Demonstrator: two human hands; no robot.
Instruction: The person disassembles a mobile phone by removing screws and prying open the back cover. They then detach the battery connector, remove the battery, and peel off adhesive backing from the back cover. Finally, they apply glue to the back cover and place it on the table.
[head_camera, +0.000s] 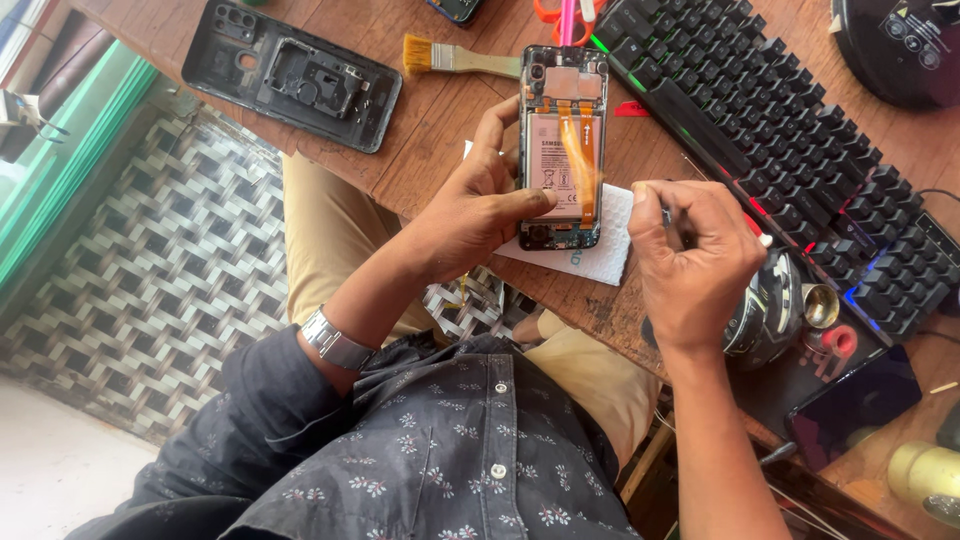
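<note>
Right hand (695, 265) at centre right pinching thin tool (667, 215); left hand (480, 215) gripping opened phone (561, 145) on surface (440, 130); back cover (292, 72) lying removed upper left, battery still sitting inside.

An opened black phone (561, 150) shows a grey battery crossed by orange ribbon strips, resting on a white tissue (605, 255) over a reddish-brown wooden table (440, 140). A black keyboard (790, 150) glows red, green and blue at its edges. The shirt (450, 450) is dark grey with small pale flowers; trousers (330, 230) tan; floor mat (170, 270) grey-and-white woven lattice.
</note>
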